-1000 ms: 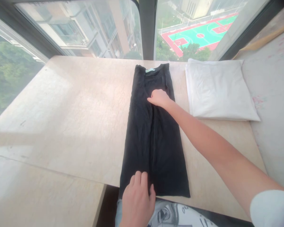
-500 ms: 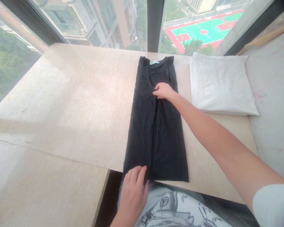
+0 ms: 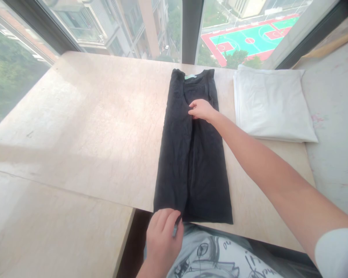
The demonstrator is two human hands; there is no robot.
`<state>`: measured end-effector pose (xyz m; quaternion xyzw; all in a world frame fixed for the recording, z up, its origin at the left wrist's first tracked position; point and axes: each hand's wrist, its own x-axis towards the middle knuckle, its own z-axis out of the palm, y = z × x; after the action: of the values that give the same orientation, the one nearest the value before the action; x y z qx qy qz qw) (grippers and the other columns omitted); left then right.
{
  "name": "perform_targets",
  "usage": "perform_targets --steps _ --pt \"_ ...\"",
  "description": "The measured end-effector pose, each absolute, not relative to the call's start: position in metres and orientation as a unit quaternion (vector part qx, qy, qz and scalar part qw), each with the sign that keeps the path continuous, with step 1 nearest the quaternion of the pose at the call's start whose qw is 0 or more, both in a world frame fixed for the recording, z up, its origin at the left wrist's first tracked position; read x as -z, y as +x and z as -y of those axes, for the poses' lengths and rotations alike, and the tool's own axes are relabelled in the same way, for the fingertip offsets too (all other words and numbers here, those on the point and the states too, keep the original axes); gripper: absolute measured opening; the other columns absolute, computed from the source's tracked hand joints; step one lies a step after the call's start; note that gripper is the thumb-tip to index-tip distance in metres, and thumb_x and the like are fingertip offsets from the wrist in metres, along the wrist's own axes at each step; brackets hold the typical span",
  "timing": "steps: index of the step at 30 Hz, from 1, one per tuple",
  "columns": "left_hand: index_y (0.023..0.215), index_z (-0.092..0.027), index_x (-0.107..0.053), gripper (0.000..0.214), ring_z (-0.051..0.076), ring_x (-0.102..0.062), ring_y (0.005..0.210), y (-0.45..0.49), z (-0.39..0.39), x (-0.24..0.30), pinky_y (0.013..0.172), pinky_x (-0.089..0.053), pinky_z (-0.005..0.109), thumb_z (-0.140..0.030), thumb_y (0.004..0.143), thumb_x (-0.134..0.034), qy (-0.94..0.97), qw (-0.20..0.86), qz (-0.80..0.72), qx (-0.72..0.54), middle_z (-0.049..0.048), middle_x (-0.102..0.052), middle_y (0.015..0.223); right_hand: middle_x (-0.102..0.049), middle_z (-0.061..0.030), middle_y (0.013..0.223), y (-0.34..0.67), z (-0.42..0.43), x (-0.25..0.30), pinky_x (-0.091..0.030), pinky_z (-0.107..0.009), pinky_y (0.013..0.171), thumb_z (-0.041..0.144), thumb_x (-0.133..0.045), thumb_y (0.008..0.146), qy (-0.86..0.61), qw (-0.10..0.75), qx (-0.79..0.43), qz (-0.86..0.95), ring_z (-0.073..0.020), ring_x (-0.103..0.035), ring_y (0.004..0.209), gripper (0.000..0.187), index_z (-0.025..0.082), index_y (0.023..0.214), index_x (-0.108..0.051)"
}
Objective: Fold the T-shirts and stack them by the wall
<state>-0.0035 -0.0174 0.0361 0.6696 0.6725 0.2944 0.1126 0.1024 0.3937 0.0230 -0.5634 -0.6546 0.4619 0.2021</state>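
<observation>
A black shirt (image 3: 191, 154) lies lengthwise on the beige table (image 3: 89, 123), both sides folded in toward a centre seam, collar with a teal label at the far end. My right hand (image 3: 201, 109) rests on the upper part of the shirt below the collar, fingers pinched together on the folded edge. My left hand (image 3: 162, 235) is at the near hem over the table's edge, fingers curled around the hem's left corner.
A stack of folded white cloth (image 3: 271, 104) lies to the right of the shirt. Windows run along the far side of the table. A lower beige surface (image 3: 46, 227) sits at the near left. My printed grey shirt shows below the table edge.
My left hand slid back from lying on the hem to gripping its edge. My right hand stayed near the collar. The camera view shifted slightly.
</observation>
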Motion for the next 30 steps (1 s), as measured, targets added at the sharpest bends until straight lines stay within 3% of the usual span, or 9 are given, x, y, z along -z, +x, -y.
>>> perform_targets --steps 7,11,18,22,25,30 --pt "0.099 -0.020 -0.063 0.021 0.018 -0.059 0.082 0.014 0.014 -0.031 0.075 -0.049 0.033 -0.005 0.085 -0.057 0.694 0.133 -0.636 -0.309 0.0049 -0.066 0.088 -0.067 -0.0072 0.089 0.107 -0.398 -0.030 -0.062 -0.032 0.068 0.011 -0.066 0.071 -0.536 0.261 -0.413 0.688 -0.0152 -0.065 0.073 0.022 0.014 0.092 -0.070" --pt "0.097 -0.021 -0.066 0.022 0.019 -0.060 0.081 0.016 0.014 -0.022 0.073 -0.050 0.033 -0.008 0.086 -0.052 0.697 0.132 -0.646 -0.283 0.0055 -0.065 0.088 -0.068 -0.0061 0.080 0.115 -0.403 -0.014 -0.061 -0.032 0.071 0.011 -0.066 0.069 -0.552 0.214 -0.381 0.710 -0.0146 -0.065 0.067 0.020 0.013 0.088 -0.071" --pt "0.095 -0.022 -0.067 0.038 0.017 -0.058 0.076 0.006 0.019 -0.020 0.069 -0.049 0.030 0.002 0.077 -0.043 0.698 0.083 -0.633 -0.323 0.0056 -0.061 0.083 -0.072 -0.0085 0.089 0.109 -0.407 -0.018 -0.058 -0.032 0.068 0.014 -0.068 0.069 -0.565 0.166 -0.399 0.703 -0.0146 -0.065 0.059 0.030 0.015 0.098 -0.071" --pt "0.092 -0.021 -0.065 0.034 0.017 -0.056 0.076 0.007 0.020 -0.020 0.070 -0.048 0.030 0.003 0.078 -0.045 0.702 0.091 -0.630 -0.318 0.0054 -0.059 0.083 -0.072 -0.0111 0.100 0.103 -0.407 -0.022 -0.056 -0.035 0.083 0.014 -0.068 0.069 -0.558 0.128 -0.329 0.751 -0.0217 -0.070 0.084 0.034 0.015 0.103 -0.071" --pt "0.094 -0.020 -0.066 0.034 0.018 -0.055 0.075 0.013 0.020 -0.014 0.069 -0.046 0.032 0.001 0.081 -0.042 0.732 0.119 -0.610 -0.281 0.0060 -0.061 0.083 -0.070 -0.0120 0.114 0.104 -0.403 -0.020 -0.051 -0.038 0.096 0.013 -0.067 0.071 -0.550 0.123 -0.293 0.772 -0.0254 -0.066 0.105 0.036 0.015 0.107 -0.070" --pt "0.108 -0.019 -0.065 0.038 0.020 -0.058 0.084 0.016 0.020 -0.016 0.076 -0.046 0.035 0.000 0.082 -0.044 0.731 0.150 -0.608 -0.270 0.0073 -0.065 0.095 -0.069 -0.0118 0.113 0.114 -0.390 -0.021 -0.051 -0.037 0.094 0.019 -0.066 0.078 -0.553 0.164 -0.296 0.762 -0.0227 -0.065 0.103 0.040 0.015 0.118 -0.066"
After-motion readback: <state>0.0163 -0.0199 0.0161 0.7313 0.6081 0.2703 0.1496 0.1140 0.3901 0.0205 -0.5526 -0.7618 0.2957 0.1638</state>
